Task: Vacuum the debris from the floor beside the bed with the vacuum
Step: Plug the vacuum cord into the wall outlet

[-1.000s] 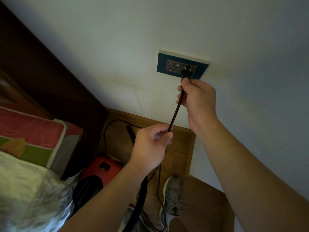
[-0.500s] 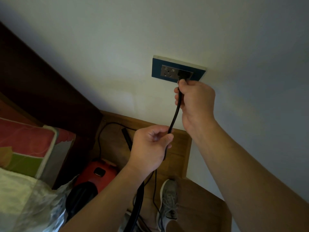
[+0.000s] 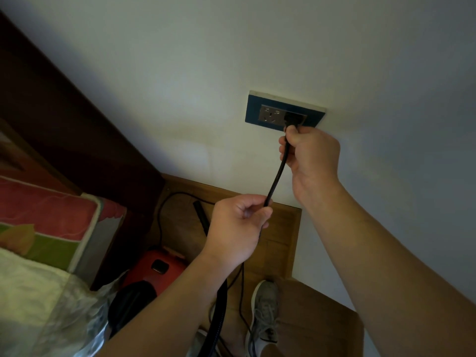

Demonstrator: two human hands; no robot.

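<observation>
Vacuum cord (image 3: 275,176) pinched in left grip (image 3: 239,228); right grip (image 3: 311,155) clamped round its plug (image 3: 292,119) at socket (image 3: 269,115).

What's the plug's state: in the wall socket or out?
In, it seems: the plug sits against the socket plate, right outlet, no prongs visible; the right hand grips the cord below it.

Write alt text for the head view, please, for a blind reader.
The right hand holds a black plug at a wall socket while the left hand pinches its cord. A red vacuum sits on the floor below.
</observation>
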